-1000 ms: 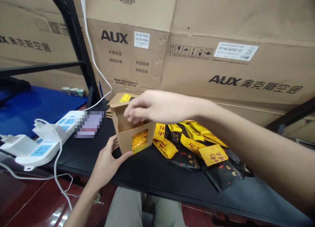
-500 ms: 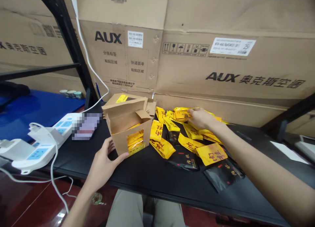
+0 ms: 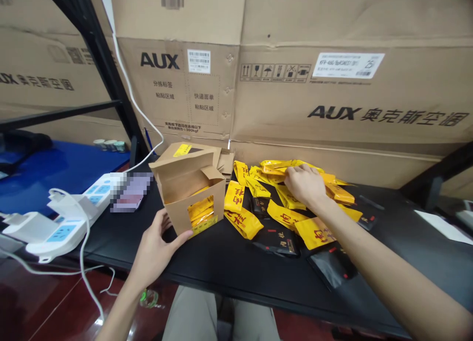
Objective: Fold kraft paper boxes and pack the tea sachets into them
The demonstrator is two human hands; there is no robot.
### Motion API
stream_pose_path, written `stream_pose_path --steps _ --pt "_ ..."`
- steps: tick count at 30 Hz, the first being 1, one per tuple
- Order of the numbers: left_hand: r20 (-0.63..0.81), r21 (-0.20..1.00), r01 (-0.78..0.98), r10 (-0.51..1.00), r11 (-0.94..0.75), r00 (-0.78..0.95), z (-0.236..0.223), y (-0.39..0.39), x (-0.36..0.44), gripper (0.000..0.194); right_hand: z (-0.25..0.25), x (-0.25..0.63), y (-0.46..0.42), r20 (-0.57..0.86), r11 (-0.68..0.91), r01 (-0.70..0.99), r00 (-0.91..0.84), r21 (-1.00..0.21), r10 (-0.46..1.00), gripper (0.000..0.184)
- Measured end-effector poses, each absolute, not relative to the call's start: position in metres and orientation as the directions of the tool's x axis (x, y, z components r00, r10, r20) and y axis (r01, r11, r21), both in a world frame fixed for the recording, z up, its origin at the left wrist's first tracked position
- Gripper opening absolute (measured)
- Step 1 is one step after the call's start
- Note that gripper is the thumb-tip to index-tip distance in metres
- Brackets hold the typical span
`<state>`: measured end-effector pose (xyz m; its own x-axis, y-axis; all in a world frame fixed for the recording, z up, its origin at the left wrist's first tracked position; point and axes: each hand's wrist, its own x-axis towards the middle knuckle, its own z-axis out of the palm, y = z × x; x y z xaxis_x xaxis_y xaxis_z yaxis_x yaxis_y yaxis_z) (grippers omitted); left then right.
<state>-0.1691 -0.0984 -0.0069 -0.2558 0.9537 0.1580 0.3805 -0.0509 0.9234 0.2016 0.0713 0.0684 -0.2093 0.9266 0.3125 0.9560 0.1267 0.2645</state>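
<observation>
Brown cardboard box with a front window (image 3: 177,215): could be tipped, it is judged, if pushed from above, being steadied only low at one side.
Heaped glossy yellow printed packets (image 3: 244,225): neighbours could be dragged along, since many are overlapped.
Flat black printed packets (image 3: 277,242): could be shifted too, being partly covered by yellow ones.
Left hand (image 3: 155,240): closed on the box's lower left corner, with the thumb pressed to its front.
Right hand (image 3: 305,183): fingers curled down into the heap; whether a packet is gripped cannot be told.
Placement: yellow packets are spread beneath and around the right hand; the open-topped box is set left of it, well apart, on the black tabletop (image 3: 221,262).
</observation>
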Motion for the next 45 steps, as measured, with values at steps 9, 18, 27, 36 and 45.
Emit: stream_pose_path --steps 9,18,27,36,45 --pt "0.166 0.91 0.412 0.947 -0.04 -0.275 -0.003 -0.1 -0.166 0.063 0.051 0.225 0.058 0.754 0.452 0.804 -0.008 -0.385 0.657 0.03" --pt "0.166 0.896 0.444 0.942 -0.02 -0.292 -0.007 -0.1 -0.167 0.061 0.044 0.219 0.04 0.792 0.53 0.749 -0.011 -0.398 0.611 0.024" --pt "0.175 0.871 0.491 0.937 -0.004 -0.303 -0.012 -0.101 -0.169 0.061 0.042 0.222 0.035 0.841 0.57 0.806 -0.193 -0.158 0.505 0.022" --pt "0.184 0.866 0.5 0.937 -0.01 -0.298 -0.009 -0.102 -0.168 0.062 0.051 0.216 0.026 0.826 0.639 0.751 -0.246 -0.17 0.508 0.015" --pt "0.181 0.865 0.502 0.935 -0.004 -0.304 -0.007 -0.102 -0.167 0.06 0.051 0.209 0.024 0.795 0.567 0.783 -0.163 -0.256 0.584 0.021"
